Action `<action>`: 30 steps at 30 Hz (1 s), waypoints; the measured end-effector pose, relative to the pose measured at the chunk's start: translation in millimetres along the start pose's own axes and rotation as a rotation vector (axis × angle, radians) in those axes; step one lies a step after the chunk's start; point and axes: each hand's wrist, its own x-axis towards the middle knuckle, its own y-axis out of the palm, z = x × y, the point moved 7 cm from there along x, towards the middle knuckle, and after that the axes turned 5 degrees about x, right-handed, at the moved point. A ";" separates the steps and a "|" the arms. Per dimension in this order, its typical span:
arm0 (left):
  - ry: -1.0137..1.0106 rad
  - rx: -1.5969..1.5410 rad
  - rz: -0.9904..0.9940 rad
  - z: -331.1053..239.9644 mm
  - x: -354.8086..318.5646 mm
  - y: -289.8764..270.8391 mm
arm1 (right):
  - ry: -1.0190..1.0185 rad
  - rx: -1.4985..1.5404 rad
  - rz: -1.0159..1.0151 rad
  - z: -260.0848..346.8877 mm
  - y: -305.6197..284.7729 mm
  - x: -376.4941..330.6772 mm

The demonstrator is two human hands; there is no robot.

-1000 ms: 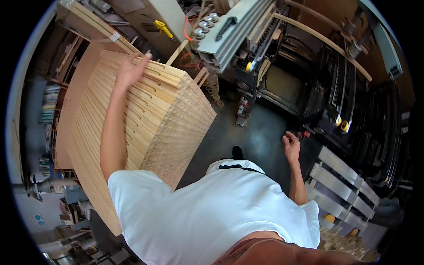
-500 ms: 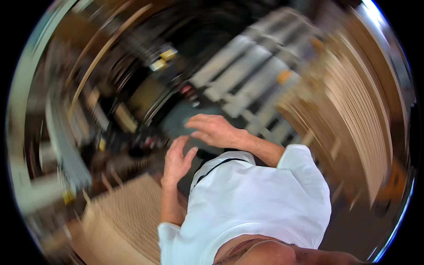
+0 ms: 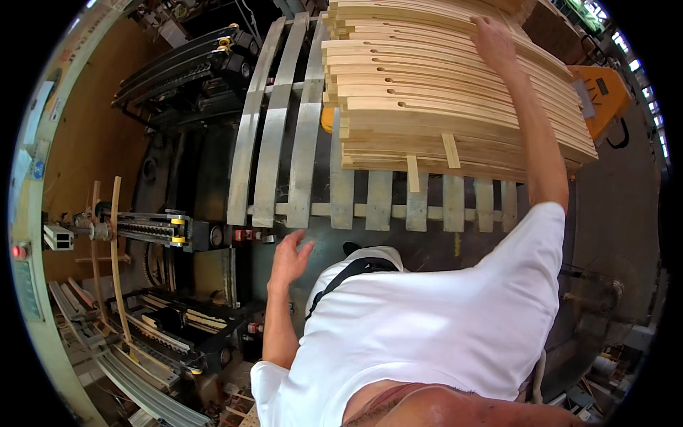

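Note:
My right hand [image 3: 492,39] reaches up and lies flat on top of a tall stack of curved wooden slats [image 3: 441,107], each with a slot and a hole near its end. The fingers rest on the top slat; I cannot see them closed around any piece. My left hand [image 3: 288,257] hangs open in the air at waist height, fingers spread, holding nothing, just in front of a wooden pallet [image 3: 398,203] that carries the stack.
Three long grey metal rails [image 3: 274,128] lean beside the pallet. A dark machine with rollers and yellow parts [image 3: 153,229] stands at the left, with bent wood strips [image 3: 114,263] near it. An orange pallet truck [image 3: 601,96] sits at the right.
I have turned around: the view swung from one slat pile, where my left hand rested, to another stack. Now my right hand is on this stack and my left hand is free.

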 end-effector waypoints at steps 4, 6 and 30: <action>-0.131 -0.157 -0.022 39.2 1.2 30.4 | 0.057 -0.070 0.056 -42.4 44.9 24.7; -0.246 -0.204 -0.059 65.6 -17.3 40.6 | 0.052 -0.030 0.104 -33.4 57.5 24.2; -0.702 -0.115 -0.647 330.4 -149.5 -117.4 | -0.450 0.071 -0.108 147.9 -18.3 64.7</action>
